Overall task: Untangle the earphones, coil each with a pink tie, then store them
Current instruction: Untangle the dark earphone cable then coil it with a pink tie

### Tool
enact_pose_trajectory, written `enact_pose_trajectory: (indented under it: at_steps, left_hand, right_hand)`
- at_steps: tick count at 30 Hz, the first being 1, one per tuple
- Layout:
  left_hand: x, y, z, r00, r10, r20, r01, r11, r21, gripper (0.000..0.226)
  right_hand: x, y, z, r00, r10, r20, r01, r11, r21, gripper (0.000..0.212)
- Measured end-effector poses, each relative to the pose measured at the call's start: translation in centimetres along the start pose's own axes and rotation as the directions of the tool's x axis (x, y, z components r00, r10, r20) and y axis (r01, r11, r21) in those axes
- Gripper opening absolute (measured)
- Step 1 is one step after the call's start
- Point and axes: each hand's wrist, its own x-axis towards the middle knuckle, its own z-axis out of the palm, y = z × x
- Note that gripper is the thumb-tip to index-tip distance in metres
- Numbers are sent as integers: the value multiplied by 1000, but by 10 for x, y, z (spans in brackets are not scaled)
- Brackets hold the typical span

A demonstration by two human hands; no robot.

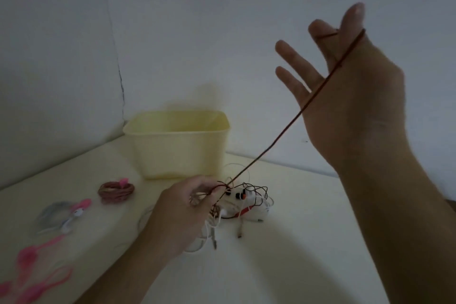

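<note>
Pulling the dark red cord out of the knot

My right hand point(345, 86) is up high with its fingers spread, and the thin dark red earphone cord point(283, 133) is looped over them. The cord runs tight, slanting down and left to my left hand point(187, 207), which pinches it low, right at the tangled pile of white and red earphones point(246, 205) on the pale bench point(283, 266). My left hand is nearer the knot. The pale yellow plastic tub point(177, 143) stands just behind.
</note>
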Motion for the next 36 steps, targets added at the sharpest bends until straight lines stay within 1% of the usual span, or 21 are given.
enact_pose_trajectory:
  at_steps: [3,6,8,10,12,13,15,17,18,19,20,21,22,24,26,28,30,32,33,34,36]
  left_hand:
    - [1,-10,1,1000,0,21,-2,991,135,28]
    - [1,-14,1,1000,15,-8,-13,984,176,29]
    - [0,-12,2,999,43,-33,-36,983,179,22]
    - [-1,-8,1,993,82,-80,-67,983,171,14]
    - [-3,-3,-1,988,92,-120,-79,990,114,11]
    - [-3,-1,-2,988,83,-129,-74,995,73,11]
    - [-3,3,-4,988,73,-137,-73,997,0,10]
    - [-4,6,-7,987,65,-144,-77,994,-77,10]
    - [-4,9,-9,987,52,-152,-72,989,-128,10]
    - [-4,10,-11,986,42,-162,-69,984,-166,12]
    - [-4,12,-12,985,37,-166,-69,979,-191,14]
    - [-4,14,-13,986,34,-162,-69,975,-213,16]
    - [-5,16,-14,987,33,-156,-70,969,-238,15]
    - [-6,19,-15,991,30,-127,-69,948,-310,13]
    - [-8,21,-16,996,38,-77,-64,927,-370,21]
    - [-9,22,-16,997,65,-47,-79,906,-417,26]
    - [-8,22,-17,997,64,-30,-71,898,-433,30]
    - [-5,15,-15,999,54,-10,-54,929,-366,32]
    - [-5,10,-12,999,46,-4,-46,957,-286,32]
    - [-4,4,-9,999,49,5,-47,983,-176,31]
    - [-5,-7,-2,996,65,58,-69,996,64,25]
  right_hand:
    - [6,-9,-16,998,-11,-64,14,999,46,25]
    - [12,-12,-31,995,-7,-102,10,1000,30,32]
    - [16,-10,-39,989,32,-145,-41,997,-59,30]
    - [21,-2,-44,971,114,-209,-161,961,-225,27]
    - [25,12,-52,946,217,-242,-304,855,-420,26]
    - [26,20,-55,933,274,-234,-357,790,-498,25]
    - [23,36,-60,901,391,-189,-413,636,-652,24]
    - [18,50,-62,857,494,-146,-393,444,-805,29]
    - [16,57,-62,834,537,-125,-365,368,-855,32]
    - [13,64,-61,818,566,-101,-329,318,-889,33]
    - [11,71,-60,812,579,-69,-285,291,-913,32]
    - [8,78,-58,809,587,-20,-232,288,-929,28]
    - [5,85,-56,805,592,45,-180,316,-931,20]
    - [-5,95,-48,776,600,195,-104,426,-899,3]
    - [-12,106,-43,755,579,307,-27,496,-868,11]
    - [-16,116,-42,784,523,335,28,509,-860,10]
    - [-17,121,-41,840,440,316,33,541,-841,13]
    - [-14,120,-40,906,334,259,-42,682,-730,19]
    - [-12,117,-41,931,289,223,-83,762,-642,22]
    - [-9,113,-41,947,263,186,-122,828,-548,24]
    - [-5,105,-42,960,241,142,-166,899,-404,26]
